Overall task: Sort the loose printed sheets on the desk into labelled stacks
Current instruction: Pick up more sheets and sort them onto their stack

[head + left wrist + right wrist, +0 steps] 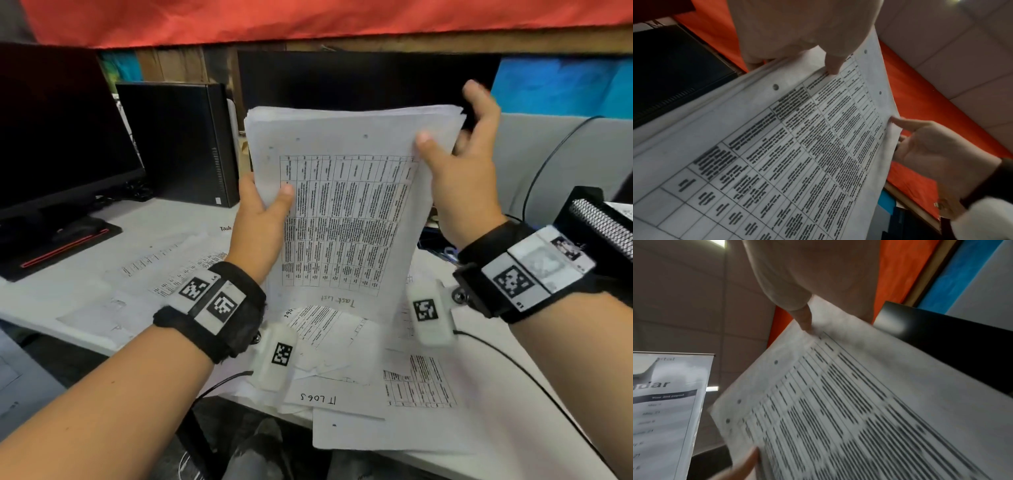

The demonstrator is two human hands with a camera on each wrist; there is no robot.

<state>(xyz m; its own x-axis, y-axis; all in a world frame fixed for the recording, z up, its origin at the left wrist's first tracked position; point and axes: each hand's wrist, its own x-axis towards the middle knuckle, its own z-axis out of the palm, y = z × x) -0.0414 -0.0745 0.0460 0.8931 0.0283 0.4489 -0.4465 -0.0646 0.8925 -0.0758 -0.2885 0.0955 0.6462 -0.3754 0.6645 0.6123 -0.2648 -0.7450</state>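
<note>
Nearest, at the front edge of the pale grey desk [51, 301], lies a white sheet hand-lettered "IT LOGS" [337, 399] among other loose printed table sheets [419, 380]; it reads as one of the stack labels. Above these, both hands hold a thick sheaf of white hole-punched pages printed with a dense table [342, 212] up off the desk, tilted toward the face, with "Task List" written at its lower margin. The left hand [262, 219] grips the sheaf's left edge, thumb pressed on the top page and fingers curled behind. The right hand [460, 171] sets its thumb on the upper right corner, the other fingers spread loosely behind the edge, so it steadies or peels rather than clamps. To do this well, I judge the left grip should stay firm while the right thumb slides only the top page free, then checks its heading before choosing a stack. Beyond stand a black computer tower [178, 144] and dark monitors [58, 137].
</note>
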